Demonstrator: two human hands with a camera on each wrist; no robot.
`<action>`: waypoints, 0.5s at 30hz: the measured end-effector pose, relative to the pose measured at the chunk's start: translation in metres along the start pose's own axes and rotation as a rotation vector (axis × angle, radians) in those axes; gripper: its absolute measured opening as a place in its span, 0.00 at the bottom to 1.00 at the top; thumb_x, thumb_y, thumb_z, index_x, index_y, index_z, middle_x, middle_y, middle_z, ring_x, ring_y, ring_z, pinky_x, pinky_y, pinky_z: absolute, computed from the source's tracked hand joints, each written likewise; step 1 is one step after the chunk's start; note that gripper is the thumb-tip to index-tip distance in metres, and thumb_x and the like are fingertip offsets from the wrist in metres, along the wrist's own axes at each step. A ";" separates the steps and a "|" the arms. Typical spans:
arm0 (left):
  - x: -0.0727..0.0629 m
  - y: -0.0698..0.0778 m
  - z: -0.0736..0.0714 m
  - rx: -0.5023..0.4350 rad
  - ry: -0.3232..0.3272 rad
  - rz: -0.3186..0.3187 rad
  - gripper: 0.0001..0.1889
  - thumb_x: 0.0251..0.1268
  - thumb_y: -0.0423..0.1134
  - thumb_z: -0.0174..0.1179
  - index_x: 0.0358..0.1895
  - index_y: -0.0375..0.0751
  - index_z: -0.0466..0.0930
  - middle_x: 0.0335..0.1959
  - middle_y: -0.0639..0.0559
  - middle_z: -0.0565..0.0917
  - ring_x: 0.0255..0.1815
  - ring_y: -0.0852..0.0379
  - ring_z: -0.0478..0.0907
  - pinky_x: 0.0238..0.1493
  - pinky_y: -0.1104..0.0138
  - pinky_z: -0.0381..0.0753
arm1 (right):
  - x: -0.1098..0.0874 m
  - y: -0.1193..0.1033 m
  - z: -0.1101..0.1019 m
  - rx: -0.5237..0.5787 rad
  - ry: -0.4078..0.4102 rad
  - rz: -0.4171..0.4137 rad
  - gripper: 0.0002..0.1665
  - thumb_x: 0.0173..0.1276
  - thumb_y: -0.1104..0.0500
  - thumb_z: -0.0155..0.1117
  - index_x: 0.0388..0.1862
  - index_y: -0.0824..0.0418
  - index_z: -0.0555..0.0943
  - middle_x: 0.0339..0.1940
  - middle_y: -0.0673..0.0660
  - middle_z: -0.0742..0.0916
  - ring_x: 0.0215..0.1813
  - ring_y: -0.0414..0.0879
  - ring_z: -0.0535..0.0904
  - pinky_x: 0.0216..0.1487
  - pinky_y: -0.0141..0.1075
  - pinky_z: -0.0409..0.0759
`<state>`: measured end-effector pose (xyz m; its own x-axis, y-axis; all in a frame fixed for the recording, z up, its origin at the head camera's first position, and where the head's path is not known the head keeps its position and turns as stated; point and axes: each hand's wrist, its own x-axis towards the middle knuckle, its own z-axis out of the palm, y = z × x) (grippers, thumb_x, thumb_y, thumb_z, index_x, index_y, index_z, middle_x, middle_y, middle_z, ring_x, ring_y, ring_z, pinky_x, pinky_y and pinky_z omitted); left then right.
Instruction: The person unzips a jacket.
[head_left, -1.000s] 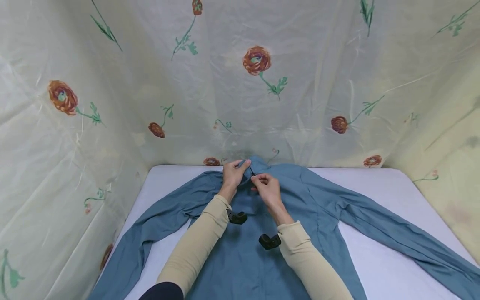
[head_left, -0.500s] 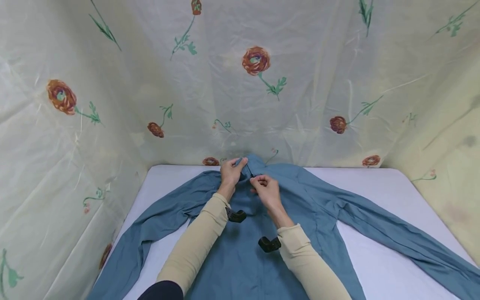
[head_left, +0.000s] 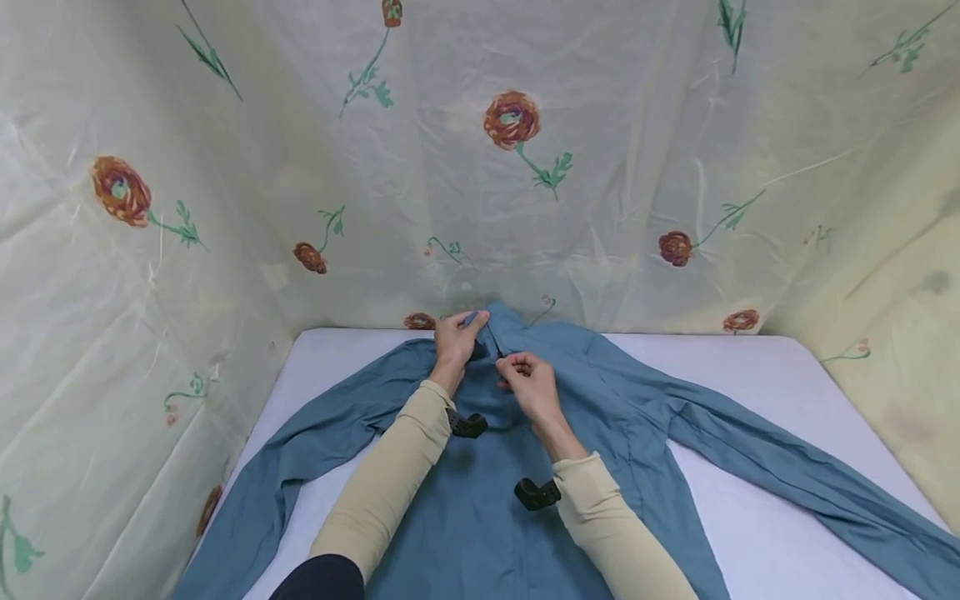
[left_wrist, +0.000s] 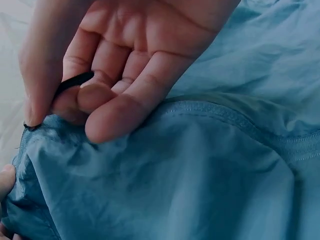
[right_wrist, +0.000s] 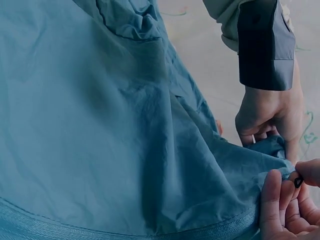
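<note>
A blue-grey zip jacket [head_left: 472, 508] lies spread on the white table, its sleeves out to both sides. At the collar [head_left: 507, 323], my left hand [head_left: 454, 346] pinches the fabric edge between thumb and fingers; just its fingertips enter the left wrist view at the left edge. My right hand [head_left: 531, 385] is slightly lower and to the right. Its thumb and curled fingers pinch a black zipper pull [left_wrist: 75, 82], whose end pokes out between the fingers. A thin dark line runs between the two hands in the head view. Fingers partly cover the slider.
The white tabletop [head_left: 735, 367] shows around the sleeves. Pale floral sheeting [head_left: 600, 183] hangs close behind the table and on both sides. Black wrist cameras [head_left: 467, 424] sit at both cuffs, above the jacket front.
My left hand has shifted slightly up and left with the collar edge. The right hand has barely moved, and the dark line between the hands looks longer.
</note>
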<state>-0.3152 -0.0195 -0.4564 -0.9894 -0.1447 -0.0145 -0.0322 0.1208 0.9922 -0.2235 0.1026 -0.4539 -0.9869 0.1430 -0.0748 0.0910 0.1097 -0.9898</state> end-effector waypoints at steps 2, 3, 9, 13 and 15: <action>0.001 0.000 -0.001 -0.008 0.001 0.001 0.22 0.59 0.53 0.64 0.51 0.43 0.84 0.58 0.46 0.80 0.60 0.48 0.75 0.59 0.54 0.74 | -0.001 0.000 0.000 0.008 0.000 -0.004 0.12 0.68 0.54 0.61 0.40 0.63 0.78 0.37 0.60 0.83 0.36 0.45 0.81 0.45 0.40 0.83; 0.002 0.001 -0.001 -0.011 0.003 0.000 0.22 0.59 0.52 0.64 0.51 0.43 0.83 0.58 0.45 0.80 0.60 0.48 0.75 0.59 0.54 0.74 | -0.002 0.000 0.000 0.011 -0.001 -0.003 0.12 0.68 0.55 0.61 0.39 0.63 0.78 0.37 0.59 0.82 0.36 0.45 0.81 0.45 0.40 0.83; 0.005 0.002 -0.003 -0.008 0.023 0.004 0.22 0.59 0.51 0.65 0.52 0.42 0.83 0.58 0.44 0.80 0.60 0.48 0.75 0.59 0.56 0.74 | -0.006 0.000 0.002 0.033 0.003 -0.006 0.11 0.67 0.55 0.62 0.38 0.63 0.79 0.36 0.57 0.83 0.37 0.45 0.82 0.43 0.37 0.83; 0.007 0.003 -0.002 0.008 0.022 0.009 0.21 0.59 0.52 0.65 0.51 0.42 0.84 0.56 0.45 0.81 0.58 0.49 0.76 0.58 0.56 0.75 | -0.008 0.000 0.002 0.052 0.013 -0.010 0.11 0.67 0.56 0.62 0.38 0.64 0.79 0.36 0.57 0.83 0.39 0.47 0.82 0.42 0.37 0.84; 0.006 0.003 -0.001 0.015 0.033 0.012 0.21 0.58 0.52 0.65 0.50 0.42 0.84 0.55 0.45 0.82 0.57 0.49 0.77 0.56 0.57 0.76 | -0.008 0.001 0.001 0.058 0.014 -0.003 0.10 0.67 0.56 0.62 0.37 0.64 0.79 0.36 0.57 0.83 0.39 0.47 0.82 0.42 0.37 0.83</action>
<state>-0.3215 -0.0208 -0.4529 -0.9844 -0.1757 0.0022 -0.0223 0.1374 0.9903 -0.2153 0.1003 -0.4541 -0.9852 0.1563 -0.0703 0.0795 0.0532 -0.9954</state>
